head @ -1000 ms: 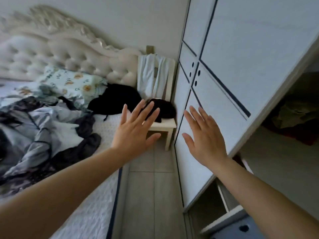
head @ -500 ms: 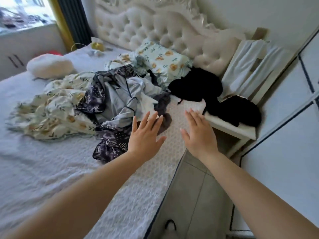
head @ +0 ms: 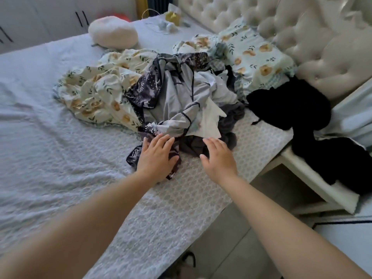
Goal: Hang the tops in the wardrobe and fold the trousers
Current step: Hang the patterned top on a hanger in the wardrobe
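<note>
Head view: the task is judged to be near its start. The pile (head: 181,97) of tops and trousers is seen unsorted at mid-frame on the bed (head: 50,148); nothing folded or on a hanger is shown. A black garment (head: 289,105) is draped from the bed edge onto the chair (head: 314,184) at the right. The wardrobe is not shown.

The left hand (head: 156,158) is laid flat, fingers straight, on the dark patterned cloth at the pile's near edge. The right hand (head: 218,158) is held with loose, uncurled fingers at the dark grey cloth beside it; contact cannot be confirmed. Nothing is gripped.

Compared with a second ago, when wardrobe doors filled the right of the frame and both hands were raised in the air, the view has been turned to the bed and the hands brought down to the pile.
</note>
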The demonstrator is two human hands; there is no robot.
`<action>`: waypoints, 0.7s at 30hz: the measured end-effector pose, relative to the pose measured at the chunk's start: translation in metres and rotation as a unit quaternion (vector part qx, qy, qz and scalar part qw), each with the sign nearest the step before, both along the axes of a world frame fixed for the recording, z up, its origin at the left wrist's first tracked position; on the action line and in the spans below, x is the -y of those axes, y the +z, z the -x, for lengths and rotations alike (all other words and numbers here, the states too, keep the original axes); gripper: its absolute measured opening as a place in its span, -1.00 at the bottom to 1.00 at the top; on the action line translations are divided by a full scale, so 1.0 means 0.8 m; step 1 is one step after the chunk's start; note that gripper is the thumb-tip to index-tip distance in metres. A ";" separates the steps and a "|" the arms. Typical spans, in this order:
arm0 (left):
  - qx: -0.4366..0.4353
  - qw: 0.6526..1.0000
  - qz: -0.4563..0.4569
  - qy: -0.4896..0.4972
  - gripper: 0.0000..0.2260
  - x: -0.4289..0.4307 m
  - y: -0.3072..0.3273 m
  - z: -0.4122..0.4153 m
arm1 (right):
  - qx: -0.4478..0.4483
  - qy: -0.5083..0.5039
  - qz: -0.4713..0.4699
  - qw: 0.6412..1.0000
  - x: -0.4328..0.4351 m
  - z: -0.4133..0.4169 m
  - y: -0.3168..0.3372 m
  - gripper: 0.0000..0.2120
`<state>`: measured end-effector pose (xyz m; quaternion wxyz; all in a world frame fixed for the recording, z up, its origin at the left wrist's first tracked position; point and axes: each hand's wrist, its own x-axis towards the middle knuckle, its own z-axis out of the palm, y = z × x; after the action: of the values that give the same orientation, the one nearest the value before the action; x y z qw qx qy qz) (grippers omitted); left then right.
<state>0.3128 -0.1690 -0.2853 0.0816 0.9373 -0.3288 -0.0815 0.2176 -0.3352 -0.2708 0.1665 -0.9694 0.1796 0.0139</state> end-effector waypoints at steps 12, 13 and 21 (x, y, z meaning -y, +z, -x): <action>-0.060 0.996 -0.049 0.049 -0.48 0.014 -0.069 -0.105 | -0.060 0.031 0.025 0.997 0.046 -0.131 -0.061 -0.56; -0.063 0.995 -0.051 0.054 -0.48 0.019 -0.073 -0.113 | -0.065 0.039 0.028 0.997 0.054 -0.145 -0.064 -0.56; -0.090 0.990 -0.033 0.106 -0.51 0.072 -0.099 -0.176 | -0.077 0.069 0.068 0.992 0.128 -0.255 -0.097 -0.58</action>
<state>0.4536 -0.2269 -0.3646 0.0884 0.9579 -0.2161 -0.1669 0.4217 -0.4375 -0.3482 0.0847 -0.9846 0.1247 0.0881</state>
